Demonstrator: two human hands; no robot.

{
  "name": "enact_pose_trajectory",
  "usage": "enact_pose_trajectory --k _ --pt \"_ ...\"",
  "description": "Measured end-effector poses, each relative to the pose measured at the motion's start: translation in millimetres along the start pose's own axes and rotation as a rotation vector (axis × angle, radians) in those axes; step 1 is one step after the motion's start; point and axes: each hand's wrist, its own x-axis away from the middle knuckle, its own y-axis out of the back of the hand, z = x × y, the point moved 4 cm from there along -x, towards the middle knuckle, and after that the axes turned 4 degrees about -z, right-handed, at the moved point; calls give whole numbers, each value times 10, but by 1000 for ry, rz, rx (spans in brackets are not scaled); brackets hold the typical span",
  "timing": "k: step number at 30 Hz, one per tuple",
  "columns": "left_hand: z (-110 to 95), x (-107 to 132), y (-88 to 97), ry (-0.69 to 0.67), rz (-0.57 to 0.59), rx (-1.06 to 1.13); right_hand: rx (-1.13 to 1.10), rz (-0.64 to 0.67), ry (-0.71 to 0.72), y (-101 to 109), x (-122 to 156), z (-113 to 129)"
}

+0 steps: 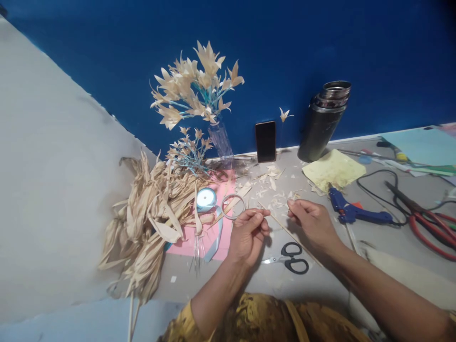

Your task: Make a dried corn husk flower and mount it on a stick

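My left hand (248,235) is closed in a pinch above the table, thumb against the index finger. Whatever lies between the fingertips is too thin to make out. A short gap away, my right hand (315,223) is also pinched, its fingertips facing the left hand; what they hold, if anything, cannot be made out. A thin stick (290,233) slants between the hands. Below them lie black-handled scissors (295,259). Beside my left hand are a ring-shaped roll (233,207), a light-blue ribbon spool (206,199) and a bundle of thin wires (198,251).
Dried corn husks (142,228) heap at the left by pink paper (224,237). Husk flowers (199,85) stand in a clear vase (221,142). Behind are a phone (265,141) and a flask (322,123). A blue glue gun (356,211) and red-handled shears (427,223) lie right.
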Motion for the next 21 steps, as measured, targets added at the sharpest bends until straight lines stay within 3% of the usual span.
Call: enact_pose_trajectory --k 2,4,7,9,11,13,17,21 --pt "-47 -10 30 -25 -24 -15 -48 -32 -28 57 -31 -13" --pt "-84 -12 63 -37 -53 -7 -82 -157 22 170 -34 38" --pt "-104 8 85 -34 -75 7 -1 -340 320 293 70 260" --pt "-87 31 70 -19 -66 -2 117 -206 492 204 161 387" --pt "-54 52 45 -5 -56 -7 213 84 506 22 221 399" --pt "-21 63 23 -1 -47 -5 243 280 464 -112 247 348" --pt "0 42 33 -6 -24 -34 249 325 393 -151 198 243" --pt "-96 -17 146 -88 -79 -162 305 322 349 -120 163 200"
